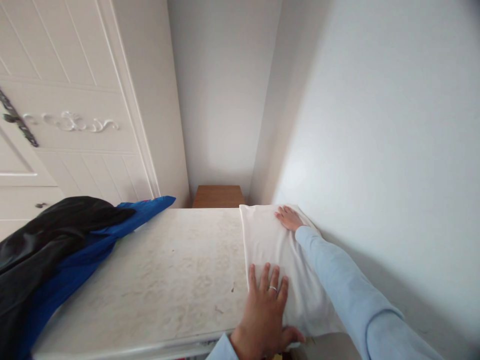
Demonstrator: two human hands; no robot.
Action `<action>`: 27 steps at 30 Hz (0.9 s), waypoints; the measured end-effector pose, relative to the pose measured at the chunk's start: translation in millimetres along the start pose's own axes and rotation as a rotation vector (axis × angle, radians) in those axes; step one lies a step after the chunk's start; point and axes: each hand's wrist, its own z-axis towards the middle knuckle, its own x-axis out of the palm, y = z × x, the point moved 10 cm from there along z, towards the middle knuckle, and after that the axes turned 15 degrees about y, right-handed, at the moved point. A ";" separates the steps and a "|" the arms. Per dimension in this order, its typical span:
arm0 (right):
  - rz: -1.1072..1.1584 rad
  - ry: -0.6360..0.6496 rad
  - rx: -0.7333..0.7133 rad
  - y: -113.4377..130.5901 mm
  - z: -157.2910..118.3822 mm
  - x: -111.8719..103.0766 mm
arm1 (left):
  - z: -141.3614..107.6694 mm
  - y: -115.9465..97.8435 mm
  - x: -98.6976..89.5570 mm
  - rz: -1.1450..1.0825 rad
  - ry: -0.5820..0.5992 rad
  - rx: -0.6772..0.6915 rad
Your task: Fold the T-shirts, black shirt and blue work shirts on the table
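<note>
A white cloth point(300, 285) lies over the right end of a pale, stained board point(180, 265), with some wrinkles running along its right part. My left hand point(264, 310) rests on the cloth's near left part, fingers spread, a ring on one finger. Farther back, my right hand point(289, 218) lies flat on the cloth near its far edge, fingers stretched out. Neither hand grips anything.
Black fabric point(48, 235) and blue fabric point(82, 260) are heaped over the board's left end. Behind stands a brown wooden piece point(218, 196). A white wardrobe point(150, 100) is at the left; a pale wall point(375, 125) rises at the right.
</note>
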 end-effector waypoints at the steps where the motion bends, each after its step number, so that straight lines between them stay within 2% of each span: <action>1: 0.004 0.004 0.002 -1.6 2.4 0.1 | 0.1 0.5 0.6 -0.006 0.008 -0.004; 8: -0.001 -0.009 -0.010 -5.5 12.5 -2.1 | -0.7 0.7 4.1 -0.029 -0.017 0.007; 13: 0.019 0.004 0.008 -3.4 7.1 -8.3 | -4.2 -2.3 3.0 -0.054 -0.026 0.016; 16: 0.050 -0.013 -0.012 11.6 -4.8 -16.6 | -4.6 -0.7 -1.9 -0.060 -0.013 0.001; 18: 0.083 -0.060 -0.070 33.0 -20.0 -23.6 | -4.2 0.1 -7.2 -0.061 -0.018 0.003; 20: 0.122 -0.126 -0.153 60.3 -45.7 -31.2 | -5.8 0.1 -12.5 -0.065 -0.054 0.009; 22: 0.274 -0.210 -0.293 87.3 -87.8 -42.7 | -14.1 -0.5 -15.2 -0.069 -0.130 -0.002; 25: 0.773 -0.363 -0.636 105.5 -184.9 -72.0 | -52.4 -15.1 -14.3 -0.001 -0.356 0.042; 27: 0.929 -0.500 -0.753 94.0 -257.9 -91.7 | -93.8 -28.9 -8.4 0.062 -0.527 0.059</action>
